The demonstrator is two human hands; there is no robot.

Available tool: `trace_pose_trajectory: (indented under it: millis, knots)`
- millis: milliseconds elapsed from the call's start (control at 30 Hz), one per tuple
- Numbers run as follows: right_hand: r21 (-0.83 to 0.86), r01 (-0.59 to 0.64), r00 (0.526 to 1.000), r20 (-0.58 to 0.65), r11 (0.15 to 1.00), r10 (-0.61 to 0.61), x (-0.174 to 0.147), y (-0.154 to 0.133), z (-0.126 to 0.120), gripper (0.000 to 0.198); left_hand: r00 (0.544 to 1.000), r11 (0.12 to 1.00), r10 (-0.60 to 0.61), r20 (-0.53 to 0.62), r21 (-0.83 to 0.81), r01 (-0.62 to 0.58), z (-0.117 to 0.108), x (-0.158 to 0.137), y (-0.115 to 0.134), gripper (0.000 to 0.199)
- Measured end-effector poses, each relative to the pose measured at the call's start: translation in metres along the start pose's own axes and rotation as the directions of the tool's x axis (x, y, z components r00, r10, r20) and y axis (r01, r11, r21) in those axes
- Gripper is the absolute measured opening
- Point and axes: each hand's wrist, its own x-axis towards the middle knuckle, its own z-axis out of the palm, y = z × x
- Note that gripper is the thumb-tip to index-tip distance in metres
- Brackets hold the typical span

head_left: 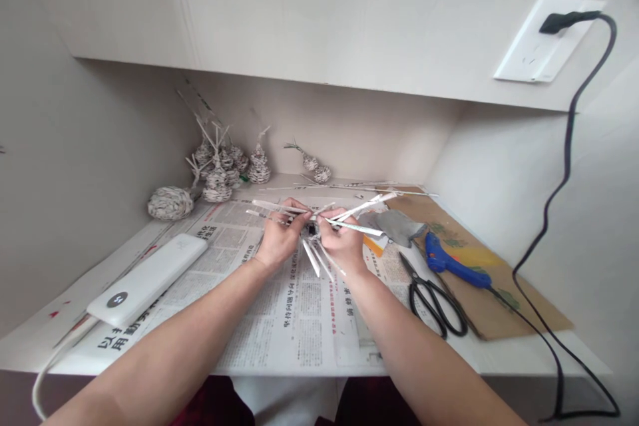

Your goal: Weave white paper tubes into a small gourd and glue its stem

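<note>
Several thin rolled-paper sticks (367, 227) fan out in a star from a centre between my hands, over the newspaper (294, 306). My left hand (285, 234) pinches sticks on the left side of that centre, with its thumb and fingers together. From the right, my right hand (340, 239) closes its fingers on the sticks near the middle, its fingertips close to the left ones. A few sticks point down toward me below the hands. A small dark spot shows at the centre; what it is I cannot make out.
Woven paper gourds (217, 183) stand at the back left. A white power bank (150, 278) lies left. On the right are black scissors (434, 303), a blue glue gun (452, 265) on cardboard (519, 313), a grey cloth (399, 226) and a black cord (564, 166) from the wall socket.
</note>
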Motion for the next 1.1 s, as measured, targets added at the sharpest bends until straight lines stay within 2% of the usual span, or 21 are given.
trace_pose_trajectory:
  millis: [133, 367, 500, 633, 700, 767, 833, 900, 1000, 1100]
  knots:
    - [0.051, -0.061, 0.998, 0.006, 0.997, 0.06, -0.001, 0.002, 0.002, 0.011, 1.0, 1.0, 0.02, 0.004, 0.006, -0.02, 0.0, 0.0, -0.002, 0.009]
    - [0.101, -0.009, 1.0, -0.021, 0.995, 0.011, -0.001, 0.005, 0.0, 0.008, 0.993, 0.996, 0.081, 0.091, 0.034, -0.085, -0.001, 0.001, 0.0, 0.011]
    - [0.064, -0.015, 0.999, -0.028, 0.998, 0.017, 0.0, 0.004, -0.002, 0.008, 0.991, 1.0, 0.02, 0.131, 0.005, -0.021, -0.003, 0.003, 0.002, 0.015]
    - [0.027, 0.008, 1.0, 0.009, 1.0, -0.008, 0.001, 0.007, -0.002, 0.01, 0.995, 0.999, -0.033, 0.098, 0.041, 0.03, -0.005, 0.004, 0.005, 0.014]
    - [0.059, -0.042, 0.999, -0.006, 0.997, 0.042, 0.003, 0.01, -0.001, 0.014, 0.998, 0.997, -0.018, 0.054, 0.077, 0.013, -0.005, 0.004, 0.006, 0.011]
    - [0.134, -0.168, 0.986, 0.004, 0.977, 0.169, 0.004, 0.011, 0.0, 0.022, 1.0, 0.995, 0.001, 0.003, 0.097, -0.001, -0.004, 0.004, 0.006, 0.011]
    - [0.229, -0.321, 0.947, 0.066, 0.919, 0.314, 0.004, 0.008, 0.001, 0.029, 1.0, 0.994, 0.01, -0.026, 0.112, -0.007, -0.005, 0.004, 0.005, 0.012]
    - [0.331, -0.417, 0.908, 0.122, 0.846, 0.4, 0.004, 0.002, 0.001, 0.033, 0.999, 0.99, 0.027, -0.031, 0.142, -0.022, -0.005, 0.004, 0.003, 0.013]
    - [0.42, -0.453, 0.889, 0.148, 0.786, 0.433, 0.004, -0.004, 0.001, 0.038, 0.998, 0.979, 0.059, -0.021, 0.195, -0.053, -0.006, 0.003, 0.003, 0.013]
    - [0.419, -0.445, 0.893, 0.145, 0.792, 0.425, 0.004, -0.001, 0.0, 0.04, 0.997, 0.977, 0.073, -0.001, 0.199, -0.072, -0.005, 0.002, 0.005, 0.014]
